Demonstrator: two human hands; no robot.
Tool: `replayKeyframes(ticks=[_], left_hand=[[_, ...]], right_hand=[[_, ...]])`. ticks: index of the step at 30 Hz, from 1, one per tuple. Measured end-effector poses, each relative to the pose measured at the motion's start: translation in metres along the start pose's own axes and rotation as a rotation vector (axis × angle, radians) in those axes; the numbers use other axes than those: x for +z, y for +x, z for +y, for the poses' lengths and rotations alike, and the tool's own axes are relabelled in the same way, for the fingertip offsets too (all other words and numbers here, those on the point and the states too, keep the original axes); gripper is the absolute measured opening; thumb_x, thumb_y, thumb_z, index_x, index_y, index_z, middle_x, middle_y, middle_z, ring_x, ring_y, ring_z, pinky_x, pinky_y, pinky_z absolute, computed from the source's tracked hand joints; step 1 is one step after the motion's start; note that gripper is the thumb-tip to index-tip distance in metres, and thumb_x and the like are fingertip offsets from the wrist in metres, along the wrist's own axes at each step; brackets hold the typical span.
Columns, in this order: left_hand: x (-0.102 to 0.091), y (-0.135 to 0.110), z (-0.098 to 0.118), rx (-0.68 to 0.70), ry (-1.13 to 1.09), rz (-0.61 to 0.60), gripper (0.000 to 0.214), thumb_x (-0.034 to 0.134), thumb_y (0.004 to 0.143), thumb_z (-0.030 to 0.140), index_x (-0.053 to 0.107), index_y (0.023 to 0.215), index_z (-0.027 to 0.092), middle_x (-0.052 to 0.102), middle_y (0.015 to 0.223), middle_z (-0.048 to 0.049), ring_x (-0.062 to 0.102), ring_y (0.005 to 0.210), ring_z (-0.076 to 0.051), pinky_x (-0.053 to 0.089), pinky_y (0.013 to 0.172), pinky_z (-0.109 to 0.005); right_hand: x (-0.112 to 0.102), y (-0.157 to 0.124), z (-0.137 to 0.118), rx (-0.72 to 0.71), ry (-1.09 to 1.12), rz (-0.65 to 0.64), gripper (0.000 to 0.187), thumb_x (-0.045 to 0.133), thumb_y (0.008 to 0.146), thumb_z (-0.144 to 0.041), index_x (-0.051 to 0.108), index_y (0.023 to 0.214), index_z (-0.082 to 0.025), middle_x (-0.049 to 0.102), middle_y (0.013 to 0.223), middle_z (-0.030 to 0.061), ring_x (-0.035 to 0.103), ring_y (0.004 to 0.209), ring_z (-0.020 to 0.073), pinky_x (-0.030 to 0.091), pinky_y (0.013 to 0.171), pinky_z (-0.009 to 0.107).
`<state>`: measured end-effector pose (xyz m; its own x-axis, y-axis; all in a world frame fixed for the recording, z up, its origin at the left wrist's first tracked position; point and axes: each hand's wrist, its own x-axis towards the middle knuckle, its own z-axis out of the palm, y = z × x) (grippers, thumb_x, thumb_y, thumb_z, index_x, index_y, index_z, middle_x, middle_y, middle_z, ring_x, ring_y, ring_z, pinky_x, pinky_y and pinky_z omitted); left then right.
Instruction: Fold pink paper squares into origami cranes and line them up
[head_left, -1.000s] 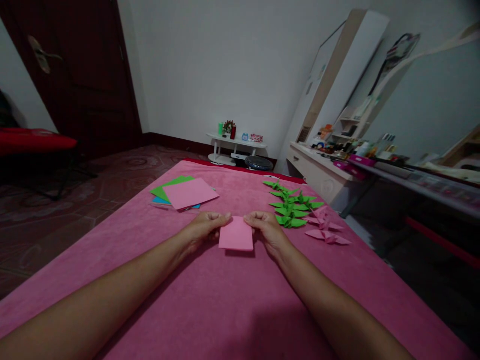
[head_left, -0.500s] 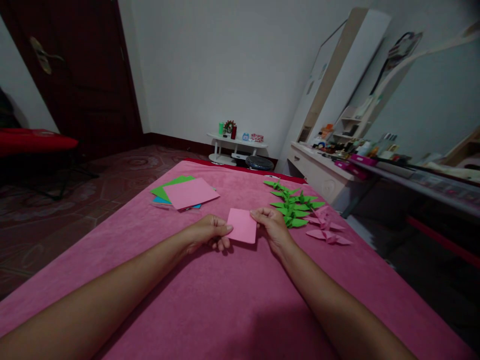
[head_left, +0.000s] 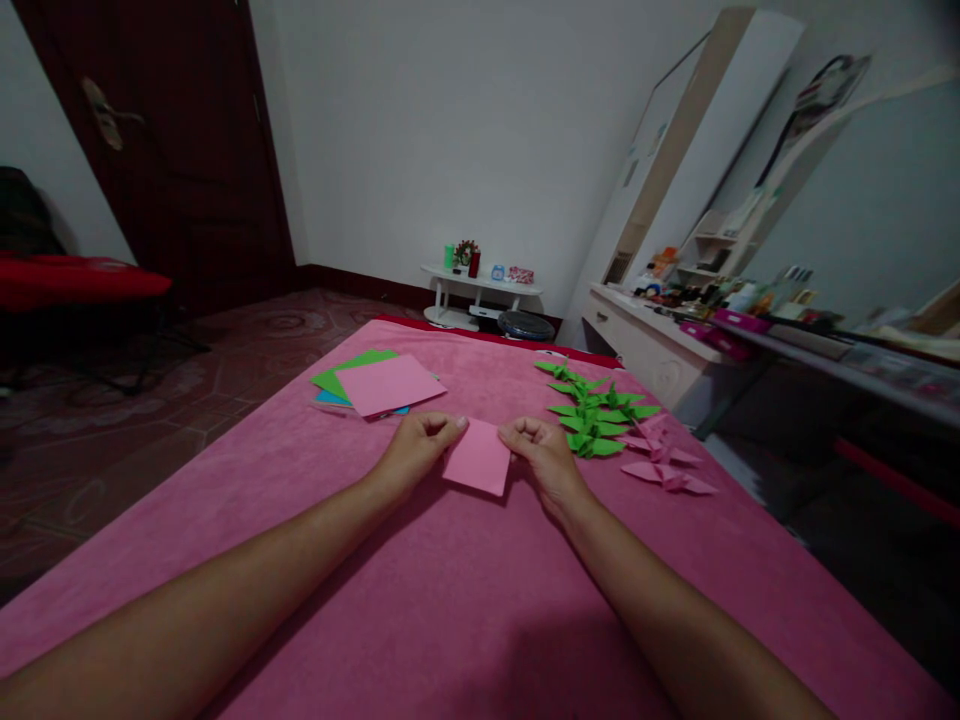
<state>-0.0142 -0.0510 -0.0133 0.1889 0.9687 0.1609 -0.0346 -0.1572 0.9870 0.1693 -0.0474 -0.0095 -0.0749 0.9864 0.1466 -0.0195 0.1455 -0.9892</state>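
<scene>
A folded pink paper (head_left: 477,458) lies tilted on the pink cloth (head_left: 465,600) in the middle of the view. My left hand (head_left: 417,447) pinches its upper left corner with curled fingers. At the upper right corner my right hand (head_left: 543,450) grips the same paper, fingers closed. Both forearms reach in from the bottom of the frame.
A stack of flat paper sheets (head_left: 379,384), pink on top of green and blue, lies behind my left hand. Several green folded cranes (head_left: 592,412) and pink folded cranes (head_left: 664,462) sit to the right. A cluttered desk (head_left: 675,320) stands beyond the right edge.
The pink paper was turned from upright to tilted and shifted a little. Both hands regripped its top corners. The camera view moved slightly.
</scene>
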Motion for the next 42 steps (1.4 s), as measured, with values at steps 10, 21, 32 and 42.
replayKeyframes(ticks=[10, 21, 32, 42], left_hand=[[0.001, -0.001, 0.005, -0.035, -0.003, 0.012, 0.038, 0.062, 0.071, 0.045, 0.054, 0.052, 0.013, 0.048, 0.047, 0.0015, 0.034, 0.043, -0.006, 0.022, 0.044, -0.022], [0.000, -0.006, 0.003, -0.298, -0.061, -0.327, 0.036, 0.068, 0.067, 0.045, 0.063, 0.064, 0.009, 0.062, 0.053, -0.0048, 0.048, 0.043, -0.007, 0.029, 0.044, -0.019], [-0.008, -0.011, 0.016, -0.409, -0.014, -0.641, 0.031, 0.070, 0.066, 0.041, 0.068, 0.069, 0.011, 0.066, 0.061, -0.0049, 0.054, 0.047, -0.007, 0.037, 0.047, -0.017], [-0.005, -0.014, 0.018, -0.371, -0.011, -0.639, 0.020, 0.073, 0.061, 0.029, 0.069, 0.069, 0.011, 0.064, 0.060, -0.0045, 0.050, 0.048, -0.007, 0.029, 0.044, -0.018]], right_hand=[[0.002, -0.003, 0.000, -0.017, 0.036, 0.000, 0.027, 0.071, 0.065, -0.038, 0.056, 0.061, -0.015, 0.052, 0.050, -0.0033, 0.041, 0.043, 0.0076, 0.027, 0.043, 0.020], [-0.011, 0.007, 0.002, 0.047, 0.105, 0.034, 0.031, 0.075, 0.057, -0.040, 0.058, 0.061, -0.014, 0.054, 0.051, -0.0021, 0.043, 0.043, 0.0076, 0.030, 0.043, 0.020], [-0.023, 0.005, -0.013, 0.171, 0.097, -0.271, 0.026, 0.076, 0.059, -0.034, 0.059, 0.061, -0.014, 0.055, 0.051, -0.0028, 0.043, 0.042, 0.0064, 0.030, 0.044, 0.020], [-0.015, -0.001, -0.017, 0.211, 0.183, -0.318, 0.030, 0.073, 0.063, -0.039, 0.058, 0.068, -0.013, 0.057, 0.057, -0.0013, 0.048, 0.046, 0.0077, 0.037, 0.046, 0.020]])
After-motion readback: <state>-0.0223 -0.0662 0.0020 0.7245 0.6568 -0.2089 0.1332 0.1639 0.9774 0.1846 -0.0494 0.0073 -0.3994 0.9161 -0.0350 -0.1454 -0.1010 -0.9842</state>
